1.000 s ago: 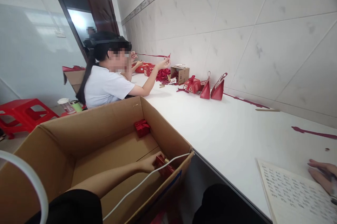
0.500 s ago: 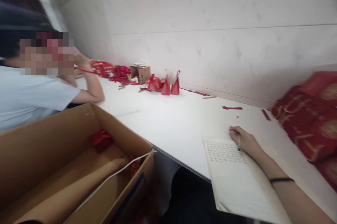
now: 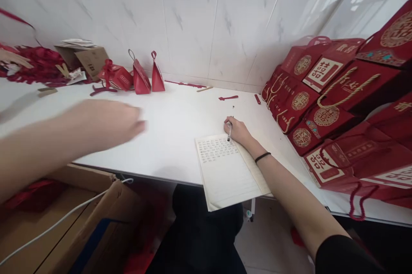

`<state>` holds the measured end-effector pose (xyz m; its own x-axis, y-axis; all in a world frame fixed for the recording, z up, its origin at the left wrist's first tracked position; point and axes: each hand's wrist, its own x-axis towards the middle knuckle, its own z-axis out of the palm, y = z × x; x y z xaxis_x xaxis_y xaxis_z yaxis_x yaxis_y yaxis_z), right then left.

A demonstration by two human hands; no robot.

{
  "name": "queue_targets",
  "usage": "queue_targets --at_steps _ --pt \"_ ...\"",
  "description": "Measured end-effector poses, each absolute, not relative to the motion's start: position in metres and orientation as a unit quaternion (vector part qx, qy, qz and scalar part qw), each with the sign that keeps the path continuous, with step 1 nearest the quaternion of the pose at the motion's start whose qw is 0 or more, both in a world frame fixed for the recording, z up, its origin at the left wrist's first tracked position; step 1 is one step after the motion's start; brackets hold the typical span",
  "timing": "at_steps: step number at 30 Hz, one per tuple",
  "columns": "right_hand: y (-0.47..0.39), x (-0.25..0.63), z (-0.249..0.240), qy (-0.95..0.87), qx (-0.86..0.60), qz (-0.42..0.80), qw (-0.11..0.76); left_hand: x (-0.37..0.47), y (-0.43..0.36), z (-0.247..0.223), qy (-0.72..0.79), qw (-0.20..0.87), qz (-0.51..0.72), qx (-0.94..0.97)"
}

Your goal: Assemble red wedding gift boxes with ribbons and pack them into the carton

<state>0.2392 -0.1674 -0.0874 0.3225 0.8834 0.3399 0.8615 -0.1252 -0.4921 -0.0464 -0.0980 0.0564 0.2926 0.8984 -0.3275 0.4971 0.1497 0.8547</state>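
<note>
My right hand (image 3: pixel 238 129) is closed around a pen (image 3: pixel 229 133) and rests at the upper right of an open notebook (image 3: pixel 230 177). Rows of small handwriting fill the top of its page. The notebook's lower edge hangs past the table front. My left hand (image 3: pixel 112 120) is over the left of the white table (image 3: pixel 174 137), above the cardboard box's near side. Motion smears its fingers, so I cannot tell whether it holds anything. Beyond it stand two red pointed gift boxes (image 3: pixel 141 77) with loops, beside a red box with a ribbon bow (image 3: pixel 116 77).
Red gift bags (image 3: pixel 334 111) with gold handles are stacked at the right. An open cardboard box (image 3: pixel 96 227) with a white cord (image 3: pixel 67 221) and red items sits low at left. Red ribbons (image 3: pixel 41 64) and a small carton (image 3: pixel 93 61) lie against the tiled wall.
My left hand has come up out of the cardboard box to above the table. My view has swung right, and the co-worker is mostly out of it. My right hand still holds the pen.
</note>
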Motion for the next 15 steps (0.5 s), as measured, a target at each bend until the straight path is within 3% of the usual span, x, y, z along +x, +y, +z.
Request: queue_targets --at_steps 3,6,10,13,15 --pt "-0.163 0.238 -0.085 -0.574 -0.753 0.016 0.320 -0.005 -0.100 0.043 0.394 0.368 0.157 0.827" --pt "-0.162 0.237 -0.083 -0.570 -0.754 0.014 0.326 0.065 -0.095 -0.001 0.262 0.234 0.098 0.931" --pt "-0.166 0.238 -0.080 -0.545 -0.750 0.024 0.375 0.126 -0.079 -0.050 0.292 0.277 0.137 0.905" --pt "-0.169 0.237 -0.076 -0.500 -0.725 0.042 0.472 0.130 -0.074 -0.064 0.272 0.328 0.258 0.867" --pt "-0.169 0.233 -0.070 -0.455 -0.710 0.044 0.535 0.123 -0.075 -0.066 0.219 0.343 0.271 0.872"
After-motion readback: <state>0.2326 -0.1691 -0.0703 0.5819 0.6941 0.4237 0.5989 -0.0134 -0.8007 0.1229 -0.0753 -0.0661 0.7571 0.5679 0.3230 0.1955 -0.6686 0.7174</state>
